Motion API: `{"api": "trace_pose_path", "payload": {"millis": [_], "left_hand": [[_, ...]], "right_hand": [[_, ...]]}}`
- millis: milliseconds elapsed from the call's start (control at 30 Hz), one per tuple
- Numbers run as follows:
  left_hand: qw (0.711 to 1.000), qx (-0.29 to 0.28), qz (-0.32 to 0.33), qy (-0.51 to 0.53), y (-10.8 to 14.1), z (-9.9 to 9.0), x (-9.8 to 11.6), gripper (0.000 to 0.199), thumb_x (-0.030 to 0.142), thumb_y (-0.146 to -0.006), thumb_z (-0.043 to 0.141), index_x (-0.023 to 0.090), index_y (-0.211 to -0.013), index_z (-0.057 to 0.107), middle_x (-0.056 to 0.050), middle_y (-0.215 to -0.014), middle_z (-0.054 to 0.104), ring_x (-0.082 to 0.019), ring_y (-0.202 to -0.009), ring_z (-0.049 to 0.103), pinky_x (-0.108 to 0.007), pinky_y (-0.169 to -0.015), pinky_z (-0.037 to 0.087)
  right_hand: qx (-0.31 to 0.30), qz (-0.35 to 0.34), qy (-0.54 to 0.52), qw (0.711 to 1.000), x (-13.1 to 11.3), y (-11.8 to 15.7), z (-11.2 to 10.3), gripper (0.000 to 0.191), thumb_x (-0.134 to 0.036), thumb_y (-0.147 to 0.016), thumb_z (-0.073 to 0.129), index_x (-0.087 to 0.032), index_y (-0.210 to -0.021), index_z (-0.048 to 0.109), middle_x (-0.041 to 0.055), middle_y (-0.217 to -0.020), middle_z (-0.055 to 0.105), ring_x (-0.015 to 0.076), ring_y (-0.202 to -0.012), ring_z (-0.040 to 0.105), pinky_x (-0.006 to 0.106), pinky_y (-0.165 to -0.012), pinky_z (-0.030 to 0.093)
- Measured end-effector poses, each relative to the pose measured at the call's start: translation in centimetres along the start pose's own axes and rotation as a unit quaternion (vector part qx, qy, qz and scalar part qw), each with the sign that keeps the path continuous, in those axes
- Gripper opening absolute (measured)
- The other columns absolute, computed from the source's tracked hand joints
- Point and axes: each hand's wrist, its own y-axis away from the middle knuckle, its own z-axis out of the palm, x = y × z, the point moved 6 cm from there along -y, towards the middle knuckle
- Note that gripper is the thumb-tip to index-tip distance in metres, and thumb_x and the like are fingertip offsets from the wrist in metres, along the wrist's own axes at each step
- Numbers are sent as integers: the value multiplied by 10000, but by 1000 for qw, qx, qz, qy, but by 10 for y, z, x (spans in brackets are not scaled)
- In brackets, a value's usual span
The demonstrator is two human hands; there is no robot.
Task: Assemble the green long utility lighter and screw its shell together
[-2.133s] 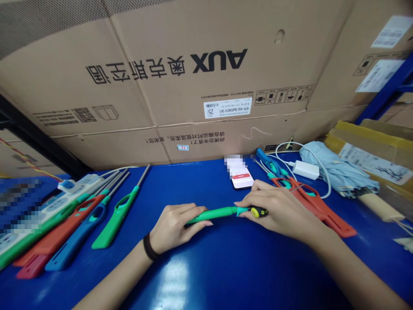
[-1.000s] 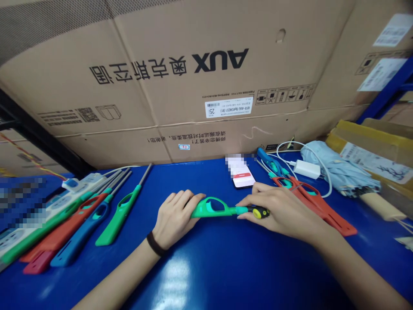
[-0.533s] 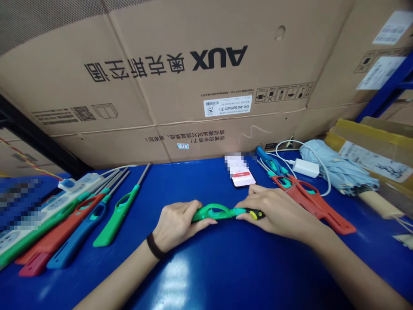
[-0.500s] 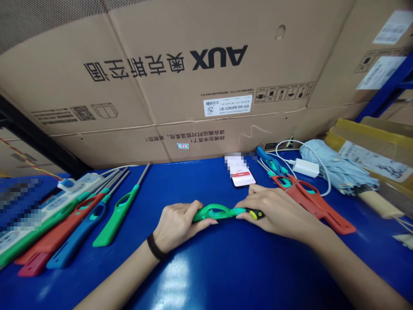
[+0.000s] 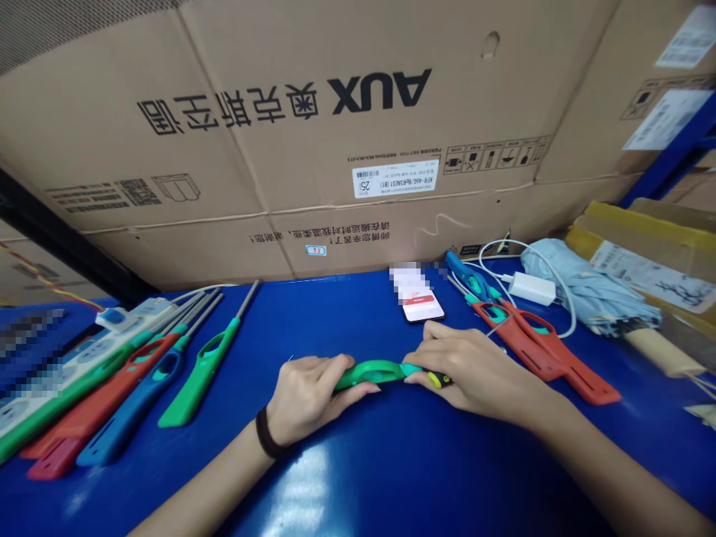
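My left hand [image 5: 313, 394] wraps the body of a green utility lighter [image 5: 372, 373], and its loop handle shows past my fingers. My right hand [image 5: 475, 369] pinches the lighter's teal neck and a yellow-and-black tool handle [image 5: 439, 380] that meets it. The two hands nearly touch, and both rest low over the blue table [image 5: 358, 321]. The tool's shaft is hidden, and I cannot tell how far it reaches into the lighter. A black band [image 5: 267, 432] circles my left wrist.
Several utility lighters [image 5: 131, 406] lie side by side at left, beside a power strip [image 5: 83, 358]. A phone [image 5: 421, 307] lies ahead. At right are a red lighter [image 5: 537, 347], a white charger [image 5: 529, 288] and a folded pale blue umbrella [image 5: 587, 291]. A large AUX carton [image 5: 280, 149] stands behind.
The green lighter has turned from edge-on to showing its loop, then tilted flatter. My hands have drawn closer together, and the yellow-and-black handle sits further left.
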Motion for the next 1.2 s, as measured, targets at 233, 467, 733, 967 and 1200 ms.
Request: {"api": "trace_pose_path", "payload": {"millis": [233,467,733,967,1200], "left_hand": [[999,-29,-24,29,1,0,-1,364,522,-869,533,167,-790,547,42,-506,585,-114,-386,560,-220,-428,381],[988,-112,-70,84,3,18,-15,384,552,-857,522,183,-762,568,61,-461,526,-97,-376,518,-193,-426,329],[954,-186,-194,136,3,22,-33,417,589,-816,529,183,-736,574,66,-466,482,-80,-391,423,-186,-445,283],[890,-232,-298,255,7,25,-37,419,555,-809,548,166,-655,523,63,-511,469,-75,-470,392,-176,-457,285],[818,-267,-363,357,10,28,-40,457,553,-795,565,167,-577,455,65,-426,447,-67,-386,394,-172,-405,275]], "right_hand": [[-14,-11,10,1000,-4,-1,5,142,-189,-885,552,-177,-844,687,35,-712,648,187,-771,489,277,-586,342],[-40,-6,21,999,-3,-8,12,164,-283,-879,591,-185,-813,705,31,-714,666,176,-768,533,266,-550,333],[29,17,38,999,4,-4,-1,182,-240,-874,599,-208,-1026,694,28,-840,693,183,-817,550,282,-625,398],[37,-79,131,988,-11,-4,9,222,-110,-916,444,-102,-998,650,81,-817,654,211,-801,483,307,-566,358],[32,-112,159,980,-22,-6,17,222,-107,-927,409,-110,-932,631,67,-840,634,198,-793,466,313,-543,342]]}}
